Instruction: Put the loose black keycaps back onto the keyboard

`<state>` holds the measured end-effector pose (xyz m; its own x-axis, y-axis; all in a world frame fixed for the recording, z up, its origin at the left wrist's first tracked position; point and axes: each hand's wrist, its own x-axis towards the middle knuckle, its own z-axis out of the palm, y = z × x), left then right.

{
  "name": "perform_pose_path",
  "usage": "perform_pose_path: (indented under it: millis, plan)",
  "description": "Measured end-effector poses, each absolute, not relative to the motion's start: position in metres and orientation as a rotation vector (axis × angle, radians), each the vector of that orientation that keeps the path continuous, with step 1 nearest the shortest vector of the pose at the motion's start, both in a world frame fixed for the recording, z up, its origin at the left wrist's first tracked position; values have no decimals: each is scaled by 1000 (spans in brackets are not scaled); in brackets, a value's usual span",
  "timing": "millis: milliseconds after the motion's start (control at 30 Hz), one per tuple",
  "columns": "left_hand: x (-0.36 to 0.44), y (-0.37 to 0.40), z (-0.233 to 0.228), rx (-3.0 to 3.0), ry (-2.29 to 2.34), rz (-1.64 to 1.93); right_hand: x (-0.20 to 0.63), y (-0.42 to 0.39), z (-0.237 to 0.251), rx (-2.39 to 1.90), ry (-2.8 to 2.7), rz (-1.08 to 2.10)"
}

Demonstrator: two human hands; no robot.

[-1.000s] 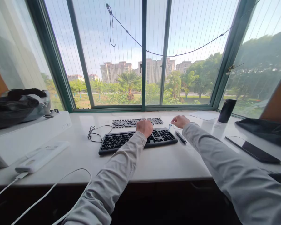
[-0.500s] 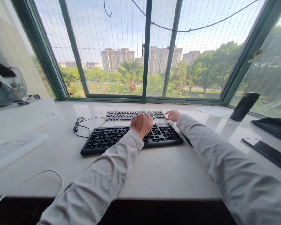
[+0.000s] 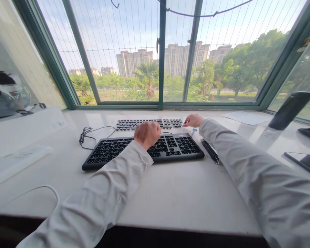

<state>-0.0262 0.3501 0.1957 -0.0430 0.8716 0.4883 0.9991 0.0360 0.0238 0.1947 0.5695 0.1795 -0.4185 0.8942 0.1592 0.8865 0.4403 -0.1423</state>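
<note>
At keyboard and keycaps, hands curled, contact unclear.

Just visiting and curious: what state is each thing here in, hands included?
keyboard: lying flat, partly covered
keycaps: laid out in rows
left hand: curled over the keyboard
right hand: fingers bent beside the keycaps
cable: loosely bundled
slim dark tools: lying flat
phone: lying flat
black cylinder: standing on end
paper: lying flat
</note>
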Motion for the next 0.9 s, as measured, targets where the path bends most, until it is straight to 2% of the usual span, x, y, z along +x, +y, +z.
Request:
perform_pose_path:
  millis: [300, 467, 600, 767, 900]
  plan:
    - [-45, 341, 202, -1710, -2055, -555, 208, 484, 201, -1230, -2445, 181]
    - [-40, 330, 212, -1664, -2151, -559, 231, 443, 194, -1250, -2320, 219]
    - [-39, 331, 230, -1600, -2182, -593, 241, 439, 187, -1385, -2311, 192]
    - [-31, 340, 255, -1612, -2128, -630, 238, 442, 178, -1317, -2498, 418]
    - [-14, 342, 253, -1725, -2038, -620, 237, 440, 175, -1244, -2582, 510]
